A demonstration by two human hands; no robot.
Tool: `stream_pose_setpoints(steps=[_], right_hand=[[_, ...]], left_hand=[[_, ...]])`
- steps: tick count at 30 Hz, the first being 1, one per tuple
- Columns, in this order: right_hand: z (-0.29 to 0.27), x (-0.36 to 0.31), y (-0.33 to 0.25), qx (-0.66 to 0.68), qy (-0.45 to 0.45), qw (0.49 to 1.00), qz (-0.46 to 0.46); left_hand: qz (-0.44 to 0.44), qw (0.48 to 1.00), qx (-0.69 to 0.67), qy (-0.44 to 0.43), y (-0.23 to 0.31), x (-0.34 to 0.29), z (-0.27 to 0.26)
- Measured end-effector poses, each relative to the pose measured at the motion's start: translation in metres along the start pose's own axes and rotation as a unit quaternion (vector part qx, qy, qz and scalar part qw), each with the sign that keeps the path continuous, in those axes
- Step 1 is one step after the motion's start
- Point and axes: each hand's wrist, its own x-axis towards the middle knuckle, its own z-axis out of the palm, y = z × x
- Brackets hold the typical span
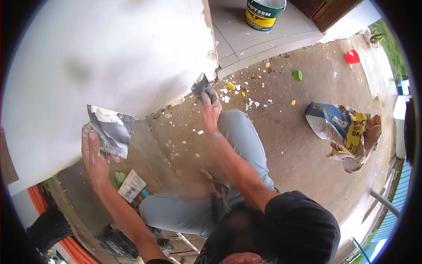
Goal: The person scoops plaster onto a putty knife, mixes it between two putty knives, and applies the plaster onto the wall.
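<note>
My left hand (pixel 93 152) grips a square, thin metal plate (pixel 118 138) from below, at its left and lower edges. A lump of white putty (pixel 107 115) lies on the plate's upper part, with grey smears under it. In my right hand (pixel 211 112) is a flat metal scraper blade (pixel 201 85), smeared grey and white and held by its lower end. The blade is by the lower right edge of the white wall (pixel 114 57); I cannot tell whether it touches. White residue coats the fingers of both hands.
A green and yellow bucket (pixel 261 20) stands on the tiled step (pixel 281 37). White chips (pixel 226 99) and leaves litter the concrete floor. A crumpled paper sack (pixel 347 132) lies at right, a red object (pixel 352 56) beyond. A smeared rectangular board (pixel 132 186) rests near my left knee.
</note>
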Motion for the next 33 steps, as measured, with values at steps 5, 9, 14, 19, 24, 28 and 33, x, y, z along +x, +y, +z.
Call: stream_pose_setpoints(steps=[5,9,14,19,24,28,33], right_hand=[[0.002,0.046,0.011,-0.124,0.070,0.978,-0.149],[0.019,0.053,0.014,-0.240,0.095,0.949,-0.183],[0.027,0.079,0.043,-0.296,0.090,0.902,-0.301],[0.074,0.091,0.083,-0.330,0.126,0.853,-0.385],[0.072,0.045,0.091,-0.363,0.082,0.842,-0.390],[0.042,0.051,0.069,-0.172,0.075,0.889,-0.419],[0.037,0.085,0.046,-0.305,0.130,0.886,-0.323]], left_hand=[[-0.026,0.998,0.007,-0.050,-0.012,-0.005,-0.006],[0.003,0.999,0.005,-0.034,-0.030,0.003,-0.013],[0.049,0.995,0.000,-0.086,-0.050,0.028,0.010],[0.024,0.991,-0.037,-0.128,-0.068,0.036,0.046],[0.023,0.981,-0.058,-0.185,-0.083,0.051,0.058],[0.023,0.978,-0.061,-0.200,-0.097,0.070,0.067],[0.033,0.970,-0.048,-0.236,-0.109,0.075,0.069]])
